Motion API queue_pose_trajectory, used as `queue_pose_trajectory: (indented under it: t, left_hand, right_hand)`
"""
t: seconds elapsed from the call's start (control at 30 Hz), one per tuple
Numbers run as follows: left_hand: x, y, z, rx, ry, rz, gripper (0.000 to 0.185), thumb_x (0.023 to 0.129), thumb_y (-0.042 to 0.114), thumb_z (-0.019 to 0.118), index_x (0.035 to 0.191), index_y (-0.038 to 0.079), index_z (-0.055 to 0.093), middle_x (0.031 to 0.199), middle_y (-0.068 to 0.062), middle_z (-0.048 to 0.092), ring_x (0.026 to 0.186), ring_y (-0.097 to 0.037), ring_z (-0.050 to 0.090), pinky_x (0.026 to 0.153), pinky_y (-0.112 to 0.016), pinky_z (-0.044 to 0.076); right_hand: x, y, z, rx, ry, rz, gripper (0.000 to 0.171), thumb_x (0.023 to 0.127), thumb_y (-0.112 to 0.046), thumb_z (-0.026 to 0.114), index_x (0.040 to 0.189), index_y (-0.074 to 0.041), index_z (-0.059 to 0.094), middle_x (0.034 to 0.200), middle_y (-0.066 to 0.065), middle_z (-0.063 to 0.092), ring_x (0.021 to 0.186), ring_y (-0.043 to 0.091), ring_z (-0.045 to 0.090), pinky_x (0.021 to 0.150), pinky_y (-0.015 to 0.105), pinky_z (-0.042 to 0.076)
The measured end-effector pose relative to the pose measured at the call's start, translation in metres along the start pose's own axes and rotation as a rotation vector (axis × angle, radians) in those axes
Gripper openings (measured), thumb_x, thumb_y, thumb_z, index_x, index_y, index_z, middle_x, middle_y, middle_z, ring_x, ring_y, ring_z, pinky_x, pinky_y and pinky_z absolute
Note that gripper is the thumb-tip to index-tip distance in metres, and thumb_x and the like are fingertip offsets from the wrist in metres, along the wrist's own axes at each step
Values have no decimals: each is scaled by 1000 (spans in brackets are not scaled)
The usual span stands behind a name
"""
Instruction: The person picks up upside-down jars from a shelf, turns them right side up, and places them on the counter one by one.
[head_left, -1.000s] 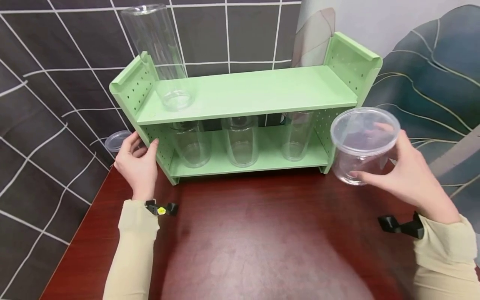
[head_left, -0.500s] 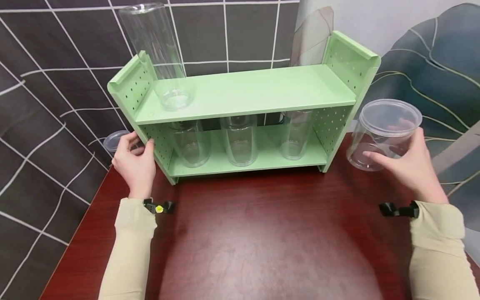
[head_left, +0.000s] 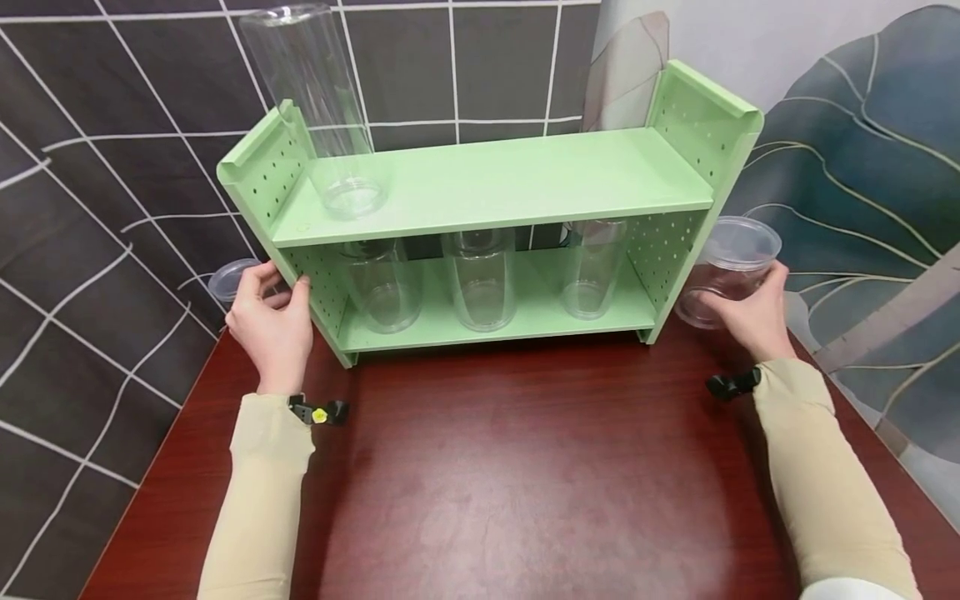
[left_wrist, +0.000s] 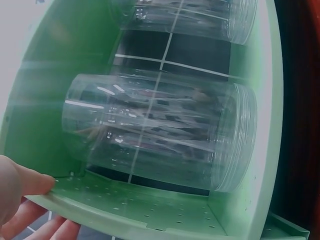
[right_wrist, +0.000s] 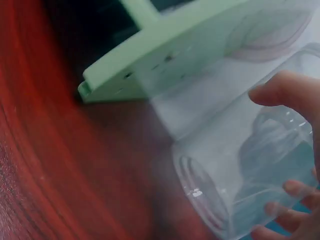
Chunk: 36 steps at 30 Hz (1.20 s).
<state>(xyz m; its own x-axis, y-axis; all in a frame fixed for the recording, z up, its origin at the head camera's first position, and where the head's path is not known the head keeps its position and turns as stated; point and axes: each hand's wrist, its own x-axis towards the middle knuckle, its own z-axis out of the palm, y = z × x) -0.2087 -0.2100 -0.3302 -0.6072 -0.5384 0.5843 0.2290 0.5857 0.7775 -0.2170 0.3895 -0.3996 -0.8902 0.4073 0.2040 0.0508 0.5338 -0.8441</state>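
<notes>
right hand [head_left: 750,312] grips a clear tub [head_left: 726,268], thumb on the near wall and fingers curled round the far side; the right wrist view shows those fingers [right_wrist: 280,95] through the plastic. the tub sits at the desk's [head_left: 525,467] right edge, just beside the right end panel of the green shelf [head_left: 495,179], mouth up and tilted slightly toward the shelf. whether its base touches the desk cannot be told. its long axis runs near upright.

left hand [head_left: 272,321] holds the shelf's left end panel, thumb [left_wrist: 30,181] on the panel's front edge, fingers curled round behind it. the tub lies well apart from this hand, across the full width of the shelf; the right hand alone has it.

lower shelf: three clear cups [head_left: 480,279] upright in a row. upper shelf, left end: one tall clear cylinder [head_left: 315,100], top cut off by the frame. a small clear lid or tub [head_left: 228,282] at the desk's back left corner is half hidden behind the left hand. the right wrist view is blurred.
</notes>
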Motion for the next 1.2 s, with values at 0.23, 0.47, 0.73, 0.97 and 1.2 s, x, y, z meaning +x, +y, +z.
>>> queue_pose_trajectory:
  t: [0.23,0.47,0.73,0.97,1.2]
  left_hand:
    - [0,0,1,-14,-16,12,25,89,14,78,112,7,73,108,-3,76,69,13,59,70,-11,54]
    - [0,-1,0,-20,-16,11,25,88,13,78,112,7,73,107,-3,76,68,14,58,69,-11,54]
    - [0,-2,1,-10,-25,9,25,89,14,78,113,7,74,108,-2,76,69,10,61,71,-12,54]
    - [2,-2,-1,-3,-25,1,26,89,15,78,113,8,74,108,-2,76,70,7,62,71,-12,54]
    - [2,-2,-3,-2,-23,-5,25,89,16,78,113,8,74,108,-3,76,69,11,60,71,-12,54]
  right_hand:
    - [12,12,12,32,0,80,104,81,-44,84,152,-19,12,149,14,32,140,28,32,115,35,26]
    - [18,14,15,39,-20,69,94,85,-43,81,147,-21,14,118,-13,46,130,20,40,109,30,30]
    - [14,12,9,52,21,37,115,82,-40,84,161,-25,2,163,9,24,147,20,27,119,32,23]
    - [7,-23,-9,-1,123,-44,113,80,-39,85,163,-25,9,167,0,19,150,10,18,121,28,16]
    - [-9,-78,-30,101,241,-220,99,79,-20,86,158,-18,26,159,-1,36,145,5,28,117,18,17]
